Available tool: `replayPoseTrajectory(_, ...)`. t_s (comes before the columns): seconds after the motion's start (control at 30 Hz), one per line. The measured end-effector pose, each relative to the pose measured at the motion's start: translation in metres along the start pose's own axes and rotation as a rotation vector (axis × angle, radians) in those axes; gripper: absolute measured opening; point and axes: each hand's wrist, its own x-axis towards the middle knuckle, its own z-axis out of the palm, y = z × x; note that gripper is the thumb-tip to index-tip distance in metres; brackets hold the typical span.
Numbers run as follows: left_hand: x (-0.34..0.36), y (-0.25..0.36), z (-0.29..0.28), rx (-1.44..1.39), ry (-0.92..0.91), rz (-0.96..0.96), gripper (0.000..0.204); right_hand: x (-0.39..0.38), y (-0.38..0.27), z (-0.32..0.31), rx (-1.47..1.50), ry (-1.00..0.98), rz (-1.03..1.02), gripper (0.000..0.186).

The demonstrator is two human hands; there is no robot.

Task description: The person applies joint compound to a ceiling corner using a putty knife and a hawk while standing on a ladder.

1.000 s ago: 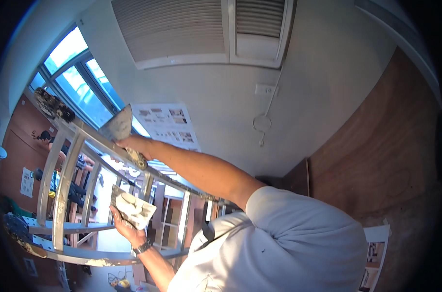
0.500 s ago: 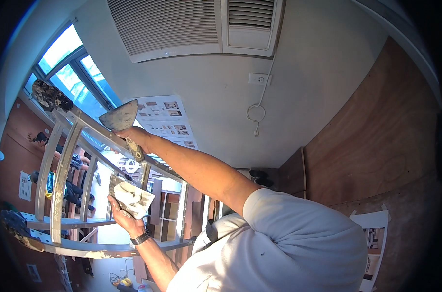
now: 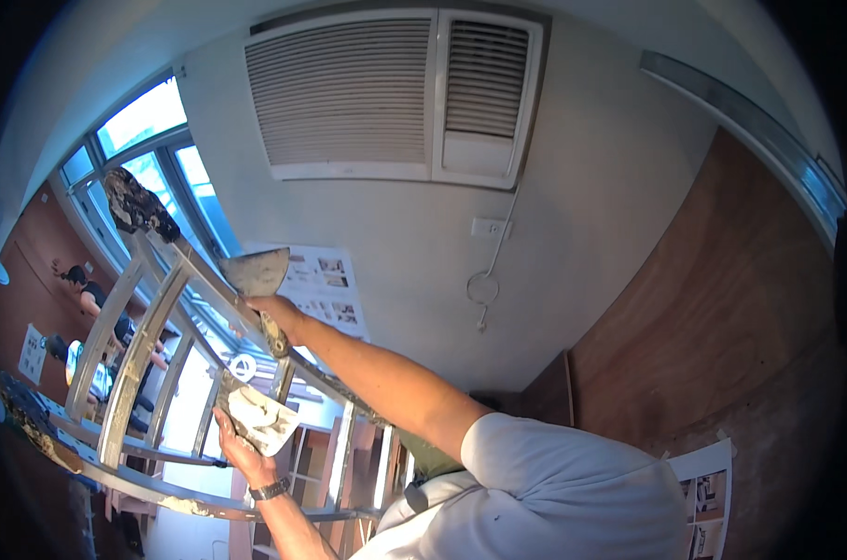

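Note:
My right hand (image 3: 282, 317) is closed around a wide putty knife (image 3: 257, 272), its smeared grey blade pointing up and to the left. The hand is beside the upper rail of an aluminium stepladder (image 3: 153, 341); I cannot tell whether it touches the rail. Lower down, my left hand (image 3: 243, 455), with a dark watch at the wrist, grips a flat, squarish plate (image 3: 276, 436) by its lower left edge. White putty (image 3: 254, 408) lies in a thick lump on that plate. The left fingers behind the plate are mostly hidden.
An air conditioner (image 3: 349, 103) is set in the wall above a socket (image 3: 489, 227) with a hanging cord (image 3: 482, 288). Printed sheets (image 3: 326, 275) hang beside the window (image 3: 144, 121). Brown board (image 3: 666, 308) lines the right side. Two people (image 3: 88, 294) are beyond the ladder.
My view has tilted upward, so the air conditioner, ladder and hands sit lower in the picture. Both hands keep their hold, with little visible change against the ladder.

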Motion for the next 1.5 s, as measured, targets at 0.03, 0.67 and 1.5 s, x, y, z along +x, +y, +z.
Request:
replayPoseTrajectory(0.03,0.001,0.001,-0.001,0.001,0.005,0.005,0.053,-0.003,-0.003,0.002,0.001,-0.03,0.005,0.039)
replayPoseTrajectory(0.67,-0.002,-0.003,0.014,-0.099,0.068,0.063,0.038,0.027,0.022,-0.044,0.069,-0.188,0.123,0.053)
replayPoseTrajectory(1.5,-0.069,0.011,0.028,0.196,0.138,0.182,0.045,0.013,-0.013,-0.024,-0.007,-0.311,0.044,0.061)
